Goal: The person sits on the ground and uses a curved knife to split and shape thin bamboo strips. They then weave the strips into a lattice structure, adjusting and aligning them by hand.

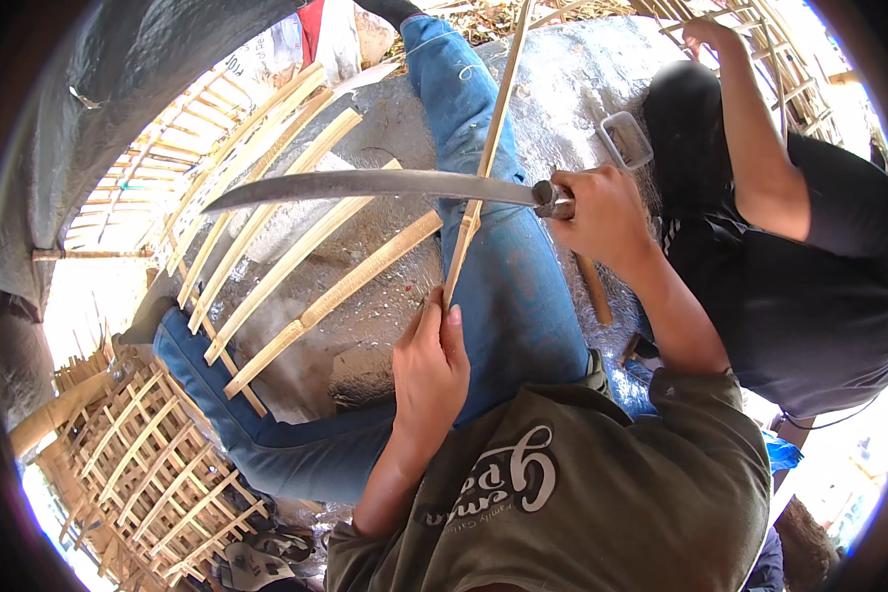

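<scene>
My right hand point(602, 219) is closed round the handle of a long curved machete point(365, 185), whose blade points left across my lap. Between the thumb and fingers of my left hand point(430, 370) is the lower end of a long, thin bamboo strip point(490, 138), which rises up and away over my blue-trousered leg. The blade crosses this strip just above a knot in it; whether the edge touches cannot be made out. Left of my hands, several split bamboo slats point(335, 281) lie side by side over a crosswise slat, by my bent left leg.
A person in black point(789, 286) sits close on my right, a bare arm stretched forward. Near them lies a clear plastic container point(626, 140). A woven bamboo lattice point(153, 464) stands at the lower left. Beyond my right hand, a wooden handle point(593, 289) rests on the ground.
</scene>
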`<state>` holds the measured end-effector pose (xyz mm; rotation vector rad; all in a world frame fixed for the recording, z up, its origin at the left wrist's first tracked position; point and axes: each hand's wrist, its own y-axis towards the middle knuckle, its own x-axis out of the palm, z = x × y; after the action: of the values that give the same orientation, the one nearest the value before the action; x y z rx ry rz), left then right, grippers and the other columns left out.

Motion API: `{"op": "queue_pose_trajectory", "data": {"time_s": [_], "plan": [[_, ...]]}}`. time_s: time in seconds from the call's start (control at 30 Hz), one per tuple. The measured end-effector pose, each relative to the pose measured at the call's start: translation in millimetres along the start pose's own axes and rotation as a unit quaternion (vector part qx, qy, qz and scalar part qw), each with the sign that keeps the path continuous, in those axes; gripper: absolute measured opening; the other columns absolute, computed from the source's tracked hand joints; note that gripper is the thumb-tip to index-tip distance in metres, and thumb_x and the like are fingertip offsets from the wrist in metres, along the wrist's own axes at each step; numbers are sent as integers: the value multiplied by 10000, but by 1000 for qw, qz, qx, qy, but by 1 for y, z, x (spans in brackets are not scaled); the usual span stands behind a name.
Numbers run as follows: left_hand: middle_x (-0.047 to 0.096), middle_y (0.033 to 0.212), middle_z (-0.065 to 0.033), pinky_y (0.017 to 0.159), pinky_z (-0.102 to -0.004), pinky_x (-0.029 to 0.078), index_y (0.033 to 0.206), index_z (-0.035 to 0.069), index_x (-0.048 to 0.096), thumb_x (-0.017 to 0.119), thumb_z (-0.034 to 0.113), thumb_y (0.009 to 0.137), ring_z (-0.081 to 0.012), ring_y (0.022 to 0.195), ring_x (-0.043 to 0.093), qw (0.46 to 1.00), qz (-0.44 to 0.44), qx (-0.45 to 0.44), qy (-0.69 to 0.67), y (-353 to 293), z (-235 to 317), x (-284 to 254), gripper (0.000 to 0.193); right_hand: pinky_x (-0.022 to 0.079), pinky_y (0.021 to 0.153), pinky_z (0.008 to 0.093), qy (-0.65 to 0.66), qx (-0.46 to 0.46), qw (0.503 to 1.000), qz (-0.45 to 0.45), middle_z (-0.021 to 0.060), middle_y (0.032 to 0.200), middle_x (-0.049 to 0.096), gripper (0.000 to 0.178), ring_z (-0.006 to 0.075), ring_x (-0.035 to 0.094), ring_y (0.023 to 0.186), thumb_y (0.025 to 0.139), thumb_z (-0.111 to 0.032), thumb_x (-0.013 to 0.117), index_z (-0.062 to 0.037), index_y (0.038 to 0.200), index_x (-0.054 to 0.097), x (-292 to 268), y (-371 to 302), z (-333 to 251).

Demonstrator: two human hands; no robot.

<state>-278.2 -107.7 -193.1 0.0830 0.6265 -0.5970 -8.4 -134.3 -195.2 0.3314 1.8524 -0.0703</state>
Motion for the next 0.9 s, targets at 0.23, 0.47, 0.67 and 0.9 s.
{"op": "queue_pose_trajectory", "data": {"time_s": [0.23, 0.47, 0.67, 0.9], "plan": [[679, 916, -281, 639, -452, 522, 1170, -78, 616, 551, 51, 1012, -433, 770, 685, 998, -10, 18, -52, -4, -14, 0, 214, 564, 645, 447, 3, 31, 999, -33, 174, 646, 662, 134, 368, 680, 640, 670, -136, 690, -74, 772, 749, -6, 12, -17], [677, 913, -282, 652, -440, 530, 1137, -65, 626, 544, 40, 1013, -441, 765, 684, 999, -11, -4, -36, -6, -9, -14, 182, 569, 635, 440, 12, -12, 999, 30, 168, 635, 663, 133, 371, 672, 598, 672, -115, 682, -74, 774, 756, 10, 27, -12], [675, 934, -291, 672, -463, 532, 1123, -66, 622, 549, 38, 1006, -453, 811, 685, 999, -33, -19, -35, -21, -10, -15, 172, 586, 651, 412, -62, 55, 996, 16, 150, 659, 693, 144, 322, 703, 617, 711, -139, 721, -57, 825, 750, 2, 51, 24], [657, 906, -301, 671, -489, 517, 1146, -66, 602, 547, 27, 1003, -480, 820, 664, 999, -37, -8, -2, -24, -5, -21, 180, 582, 655, 420, -35, 16, 999, -31, 165, 666, 691, 160, 336, 702, 628, 672, -142, 722, -65, 809, 753, -23, 41, -2]]}}
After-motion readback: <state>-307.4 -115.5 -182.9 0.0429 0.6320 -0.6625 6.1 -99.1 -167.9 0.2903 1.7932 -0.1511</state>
